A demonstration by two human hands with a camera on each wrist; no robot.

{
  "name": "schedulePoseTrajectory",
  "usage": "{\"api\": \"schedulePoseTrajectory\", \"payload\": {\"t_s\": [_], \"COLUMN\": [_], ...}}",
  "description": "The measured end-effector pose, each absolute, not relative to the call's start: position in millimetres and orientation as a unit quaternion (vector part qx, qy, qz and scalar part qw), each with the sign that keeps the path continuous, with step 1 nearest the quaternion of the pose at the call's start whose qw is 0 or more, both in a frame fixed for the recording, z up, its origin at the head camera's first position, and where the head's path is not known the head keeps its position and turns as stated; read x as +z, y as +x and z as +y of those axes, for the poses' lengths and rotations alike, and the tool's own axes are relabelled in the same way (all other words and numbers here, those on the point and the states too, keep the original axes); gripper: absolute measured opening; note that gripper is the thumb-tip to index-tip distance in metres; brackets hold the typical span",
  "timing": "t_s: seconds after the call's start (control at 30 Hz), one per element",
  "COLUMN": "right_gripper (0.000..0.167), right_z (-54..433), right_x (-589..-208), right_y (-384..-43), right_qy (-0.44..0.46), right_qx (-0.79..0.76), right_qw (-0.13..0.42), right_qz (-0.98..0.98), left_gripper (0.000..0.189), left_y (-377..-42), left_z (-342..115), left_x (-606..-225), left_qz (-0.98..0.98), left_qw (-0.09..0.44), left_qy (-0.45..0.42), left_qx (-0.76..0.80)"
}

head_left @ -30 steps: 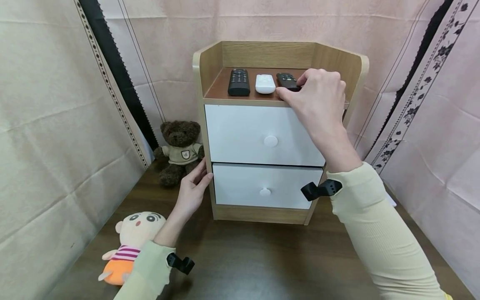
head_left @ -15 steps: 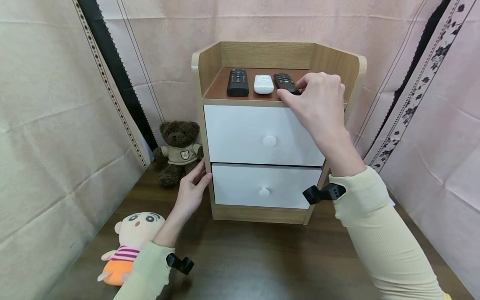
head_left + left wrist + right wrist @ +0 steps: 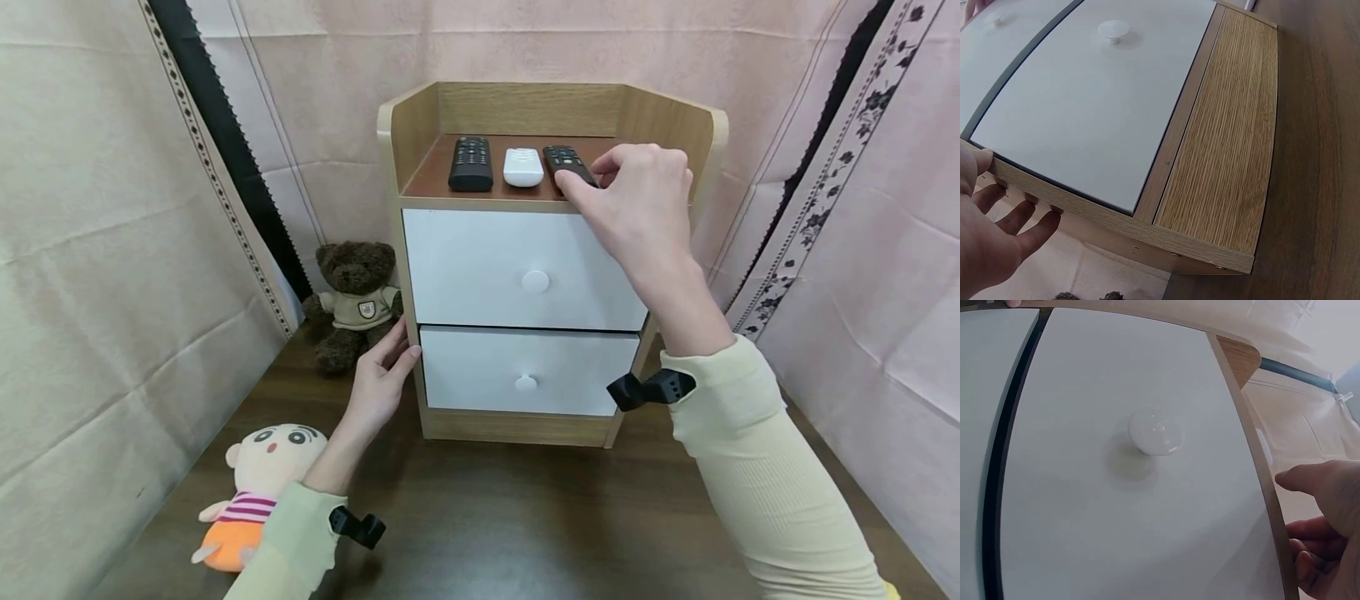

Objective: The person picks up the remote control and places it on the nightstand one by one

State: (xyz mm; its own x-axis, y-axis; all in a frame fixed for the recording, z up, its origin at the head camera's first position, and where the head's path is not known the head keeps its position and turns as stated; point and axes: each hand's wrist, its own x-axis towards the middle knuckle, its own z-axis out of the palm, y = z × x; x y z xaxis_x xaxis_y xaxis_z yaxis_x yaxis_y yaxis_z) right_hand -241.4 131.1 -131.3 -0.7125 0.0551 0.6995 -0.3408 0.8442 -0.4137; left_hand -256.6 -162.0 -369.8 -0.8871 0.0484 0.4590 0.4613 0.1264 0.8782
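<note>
A small wooden cabinet [image 3: 517, 428] with two white drawers stands ahead. On its brown top lie a black remote control [image 3: 471, 167] at left, a small white remote control [image 3: 522, 167] in the middle and another black remote control [image 3: 566, 161] at right, slanted. My right hand [image 3: 641, 204] pinches the near end of that right-hand remote, thumb in front and fingers behind it, partly covering it. Low on the cabinet's left side, my left hand [image 3: 377, 379] rests with its thumb at the front edge; in the left wrist view its extended fingers [image 3: 1038, 234] touch the side panel.
A brown teddy bear [image 3: 352, 300] in a shirt sits left of the cabinet. Nearer, a plush doll [image 3: 258, 500] lies beside my left forearm. Both drawers, with round white knobs [image 3: 536, 282], are closed. Cloth curtains [image 3: 525, 42] surround the brown tabletop [image 3: 517, 525].
The right-hand black remote has turned slightly under my right hand, its near end a little closer to the cabinet's front. My left hand stays put. The whole view has drifted slightly.
</note>
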Motion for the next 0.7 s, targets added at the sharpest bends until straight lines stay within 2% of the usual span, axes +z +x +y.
{"api": "schedulePoseTrajectory", "payload": {"t_s": [0.2,0.37,0.7], "right_gripper": [0.038,0.029,0.027], "right_z": [145.6,165.7,238.3], "right_x": [-132.0,-134.9,-144.7], "right_y": [-228.5,-214.4,-196.6], "right_qy": [0.081,0.096,0.087], "right_qx": [0.310,0.325,0.344], "right_qw": [0.391,0.430,0.519], "right_qz": [-0.863,-0.837,-0.778], "left_gripper": [0.057,0.057,0.057], "left_y": [-257.7,-257.5,-257.8], "left_z": [-161.9,-161.6,-162.6], "left_x": [-369.7,-369.7,-369.9], "left_qz": [-0.730,-0.730,-0.733], "left_qw": [0.157,0.158,0.163], "left_qy": [-0.174,-0.178,-0.182], "left_qx": [-0.642,-0.640,-0.635]}}
